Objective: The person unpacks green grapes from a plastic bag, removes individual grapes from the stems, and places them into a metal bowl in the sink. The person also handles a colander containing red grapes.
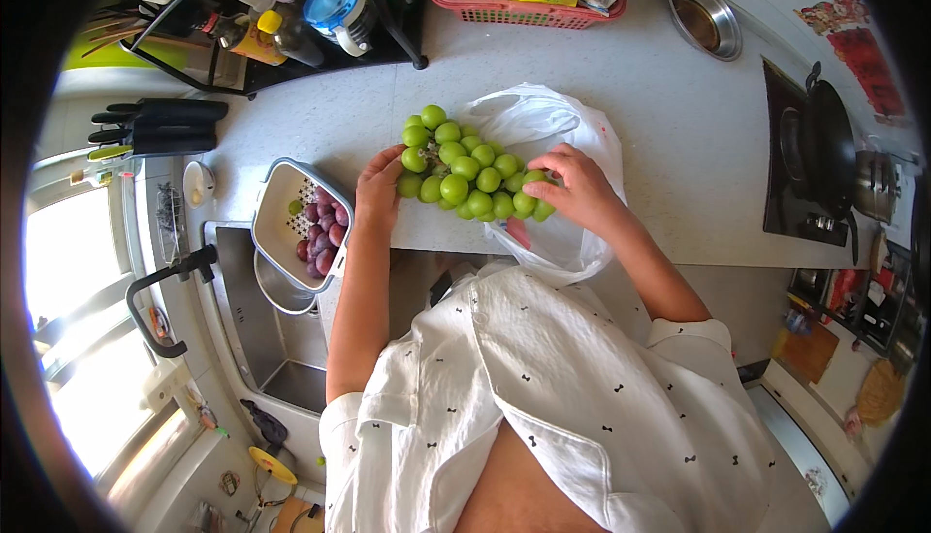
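Observation:
A large bunch of green grapes (465, 167) is held between my two hands, above the counter's front edge. My left hand (381, 178) grips its left end, the fingers partly hidden behind the fruit. At the right end, my right hand (574, 185) has thumb and fingers around the outer grapes. Beneath and to the right of the bunch spreads a crumpled white plastic bag (590, 133). Left of my left arm, a white colander basket with a grey rim (270, 214) holds several dark red plums (321, 236) and one loose green grape (295, 207).
The basket overhangs a steel sink (251, 315) with a metal bowl (291, 302) under it and a black faucet (156, 293) beside it. A knife block (178, 127) and bottle rack (276, 75) stand behind. A red basket (509, 15), steel dish (724, 42) and wok (829, 144) lie back and right.

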Action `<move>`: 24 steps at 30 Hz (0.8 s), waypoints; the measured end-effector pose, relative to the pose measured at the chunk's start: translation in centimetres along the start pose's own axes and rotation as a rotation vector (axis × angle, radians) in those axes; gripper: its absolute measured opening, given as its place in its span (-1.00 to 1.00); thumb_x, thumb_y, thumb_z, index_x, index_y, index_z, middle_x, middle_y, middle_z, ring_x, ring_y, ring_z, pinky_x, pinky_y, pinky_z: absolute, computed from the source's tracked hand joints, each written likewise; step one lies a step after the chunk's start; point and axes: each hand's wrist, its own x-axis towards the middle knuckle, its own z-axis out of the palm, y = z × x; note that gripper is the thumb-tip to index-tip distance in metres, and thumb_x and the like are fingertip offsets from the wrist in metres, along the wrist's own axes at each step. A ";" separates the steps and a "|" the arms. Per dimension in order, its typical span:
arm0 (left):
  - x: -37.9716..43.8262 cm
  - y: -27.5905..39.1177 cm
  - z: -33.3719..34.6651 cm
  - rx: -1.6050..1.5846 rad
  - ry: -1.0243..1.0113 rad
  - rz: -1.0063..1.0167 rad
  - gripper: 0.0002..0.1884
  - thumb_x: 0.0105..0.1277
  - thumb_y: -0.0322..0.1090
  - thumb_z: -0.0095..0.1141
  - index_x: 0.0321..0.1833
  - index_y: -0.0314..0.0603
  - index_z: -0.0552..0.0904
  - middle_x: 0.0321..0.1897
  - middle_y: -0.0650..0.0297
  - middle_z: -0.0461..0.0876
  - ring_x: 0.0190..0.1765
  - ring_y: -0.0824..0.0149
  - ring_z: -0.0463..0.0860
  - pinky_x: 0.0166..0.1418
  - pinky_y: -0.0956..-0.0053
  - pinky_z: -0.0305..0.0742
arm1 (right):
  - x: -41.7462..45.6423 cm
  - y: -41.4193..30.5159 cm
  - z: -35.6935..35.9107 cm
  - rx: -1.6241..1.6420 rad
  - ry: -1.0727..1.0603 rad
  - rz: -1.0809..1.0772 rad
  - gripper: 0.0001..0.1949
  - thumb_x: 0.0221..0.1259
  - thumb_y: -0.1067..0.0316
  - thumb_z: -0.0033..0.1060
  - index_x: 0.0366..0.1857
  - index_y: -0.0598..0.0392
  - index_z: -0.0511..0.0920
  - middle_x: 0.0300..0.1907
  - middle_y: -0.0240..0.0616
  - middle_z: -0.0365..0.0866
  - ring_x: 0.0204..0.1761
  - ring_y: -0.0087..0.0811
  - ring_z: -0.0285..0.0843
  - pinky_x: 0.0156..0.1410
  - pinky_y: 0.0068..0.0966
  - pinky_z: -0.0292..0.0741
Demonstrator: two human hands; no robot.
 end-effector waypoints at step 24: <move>-3.3 1.4 1.5 0.226 0.105 0.062 -0.59 0.26 -0.15 0.38 0.02 -0.32 0.67 -0.22 0.25 0.72 -0.19 0.45 0.62 -0.08 0.54 0.49 | 17.3 -8.7 5.5 -0.480 -0.593 -0.466 -0.55 -0.02 0.60 0.14 -0.01 -0.16 0.70 0.05 -0.25 0.64 0.17 -0.10 0.43 0.30 -0.31 0.43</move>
